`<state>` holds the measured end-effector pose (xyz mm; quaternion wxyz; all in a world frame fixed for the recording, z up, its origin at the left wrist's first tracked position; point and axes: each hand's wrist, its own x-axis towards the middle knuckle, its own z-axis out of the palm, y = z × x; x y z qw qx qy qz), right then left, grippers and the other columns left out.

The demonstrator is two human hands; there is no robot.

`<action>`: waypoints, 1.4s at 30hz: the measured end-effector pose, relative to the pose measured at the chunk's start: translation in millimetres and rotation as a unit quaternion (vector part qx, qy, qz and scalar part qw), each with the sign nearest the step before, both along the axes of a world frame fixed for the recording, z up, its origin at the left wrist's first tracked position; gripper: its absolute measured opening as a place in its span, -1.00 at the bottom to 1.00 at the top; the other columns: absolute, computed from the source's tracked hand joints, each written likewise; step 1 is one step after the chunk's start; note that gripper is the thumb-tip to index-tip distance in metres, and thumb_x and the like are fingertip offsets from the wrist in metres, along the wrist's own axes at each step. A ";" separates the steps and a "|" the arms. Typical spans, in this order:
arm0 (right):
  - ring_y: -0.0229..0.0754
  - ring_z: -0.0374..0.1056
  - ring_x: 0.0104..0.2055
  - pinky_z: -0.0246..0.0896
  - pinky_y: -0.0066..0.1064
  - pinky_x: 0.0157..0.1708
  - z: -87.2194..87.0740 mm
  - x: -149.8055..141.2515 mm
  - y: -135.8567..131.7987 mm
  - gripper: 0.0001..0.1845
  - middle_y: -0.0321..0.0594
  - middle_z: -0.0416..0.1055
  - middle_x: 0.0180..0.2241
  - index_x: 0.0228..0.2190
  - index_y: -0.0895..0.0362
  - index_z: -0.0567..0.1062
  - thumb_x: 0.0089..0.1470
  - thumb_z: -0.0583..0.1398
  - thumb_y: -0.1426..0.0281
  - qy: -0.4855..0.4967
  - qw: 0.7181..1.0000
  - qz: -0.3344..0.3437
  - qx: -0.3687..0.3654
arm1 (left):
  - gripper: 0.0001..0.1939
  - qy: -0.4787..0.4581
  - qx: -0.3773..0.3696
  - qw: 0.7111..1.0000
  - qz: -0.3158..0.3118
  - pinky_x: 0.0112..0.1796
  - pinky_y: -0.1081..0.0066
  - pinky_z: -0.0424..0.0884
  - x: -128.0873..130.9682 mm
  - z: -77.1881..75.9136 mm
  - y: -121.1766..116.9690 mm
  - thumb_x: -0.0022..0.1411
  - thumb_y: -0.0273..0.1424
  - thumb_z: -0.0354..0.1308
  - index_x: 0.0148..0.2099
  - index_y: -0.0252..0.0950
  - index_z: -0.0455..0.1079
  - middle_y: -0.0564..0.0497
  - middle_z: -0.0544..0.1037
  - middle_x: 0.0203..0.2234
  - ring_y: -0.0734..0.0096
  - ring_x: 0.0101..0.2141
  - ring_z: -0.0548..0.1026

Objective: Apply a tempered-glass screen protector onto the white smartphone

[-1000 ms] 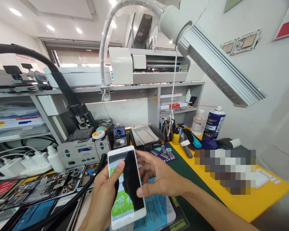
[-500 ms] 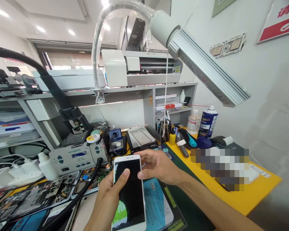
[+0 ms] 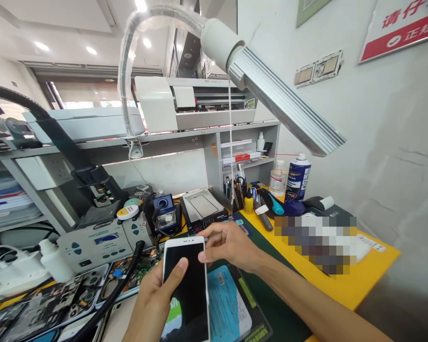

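Observation:
My left hand (image 3: pixel 153 304) grips a white smartphone (image 3: pixel 186 289) from below and from its left side, with the thumb lying on the dark screen. The lower part of that screen shows a green and white picture. My right hand (image 3: pixel 231 247) curls its fingers at the phone's top right corner, fingertips touching the upper edge. Under the phone lies a blue packet (image 3: pixel 225 304) on a dark green work mat (image 3: pixel 271 266).
A soldering station (image 3: pixel 100 242), a small heating plate (image 3: pixel 202 209), opened phone bodies (image 3: pixel 74 292) and a black hose (image 3: pixel 121 289) crowd the left. A bench lamp (image 3: pixel 285 109) hangs overhead. Bottles (image 3: pixel 296 176) and tools stand at the back right on the yellow bench (image 3: pixel 374 266).
The phone's screen went from mostly lit green and white to mostly dark. My right hand moved from the phone's right side up to its top corner. The view swung right.

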<state>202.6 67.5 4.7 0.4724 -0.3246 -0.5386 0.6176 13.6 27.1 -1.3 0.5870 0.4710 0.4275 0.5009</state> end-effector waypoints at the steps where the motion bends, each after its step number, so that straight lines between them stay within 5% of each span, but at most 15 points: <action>1: -0.26 0.40 -0.59 0.35 -0.40 -0.48 0.5 0.3 0.3 -0.54 -0.28 0.54 -0.59 -0.35 0.23 0.55 -0.37 0.53 0.40 0.000 1.000 0.000 -0.004 | -0.48 0.003 0.000 1.000 0.006 0.09 0.14 0.37 0.4 -0.6 0.4 0.05 -0.12 0.40 0.00 -0.28 0.58 -0.09 0.68 -0.11 -0.04 -0.01 0.56; 20: -0.15 0.47 -0.58 0.42 -0.33 -0.51 3.1 1.8 4.2 -0.52 -0.17 0.54 -0.61 -0.43 0.28 0.66 -0.39 0.53 0.20 -0.011 0.999 -0.017 -0.050 | -0.49 0.019 -0.029 0.999 0.033 -0.12 0.22 0.51 -0.5 -13.9 13.6 -0.08 -0.13 0.48 -0.12 -0.33 0.61 -0.12 0.71 -0.27 -0.05 -0.13 0.62; 27: -0.20 0.45 -0.55 0.38 -0.38 -0.50 6.2 0.5 0.8 -0.36 -0.14 0.52 -0.58 -0.56 0.27 0.58 -0.11 0.34 -0.13 -0.019 1.000 -0.016 -0.009 | -0.52 -0.022 -0.024 0.999 0.041 -0.08 0.18 0.51 5.3 -6.5 8.2 -0.10 -0.16 0.49 -0.15 -0.34 0.61 -0.10 0.71 -0.26 -0.04 -0.14 0.63; 29: -0.23 0.44 -0.53 0.38 -0.40 -0.51 6.0 0.8 1.3 -0.40 -0.18 0.52 -0.55 -0.45 0.26 0.60 -0.12 0.37 -0.09 -0.019 1.000 0.002 -0.001 | -0.50 -0.029 -0.046 0.998 0.042 -0.13 0.20 0.53 4.2 -6.3 7.7 -0.10 -0.17 0.49 -0.12 -0.33 0.60 -0.09 0.71 -0.29 -0.01 -0.20 0.65; 32: -0.26 0.41 -0.51 0.41 -0.44 -0.52 2.4 -0.3 3.0 -0.39 -0.31 0.51 -0.51 -0.28 0.21 0.58 -0.39 0.55 0.17 -0.014 1.000 0.024 0.009 | -0.50 -0.029 -0.088 0.995 0.048 -0.28 0.25 0.56 1.9 -6.9 8.9 -0.10 -0.21 0.50 -0.10 -0.31 0.58 -0.08 0.71 -0.36 0.03 -0.33 0.68; 34: -0.27 0.40 -0.51 0.39 -0.47 -0.57 -1.2 -2.3 4.1 -0.36 -0.35 0.49 -0.52 -0.31 0.19 0.55 -0.52 0.58 0.27 -0.009 1.000 0.017 0.011 | -0.54 -0.022 -0.110 0.992 0.054 -0.33 0.25 0.58 2.1 -6.3 10.1 -0.06 -0.23 0.48 -0.10 -0.30 0.58 -0.08 0.72 -0.37 0.03 -0.35 0.68; 42: -0.20 0.39 -0.65 0.40 -0.39 -0.66 7.3 3.4 9.9 -0.49 -0.29 0.47 -0.65 -0.46 0.20 0.55 -0.48 0.56 0.22 0.047 0.990 -0.120 -0.063 | -0.63 0.004 -0.175 0.985 0.002 -0.38 0.27 0.63 10.6 1.4 4.3 0.06 -0.22 0.41 -0.12 -0.32 0.58 -0.16 0.72 -0.35 0.07 -0.41 0.68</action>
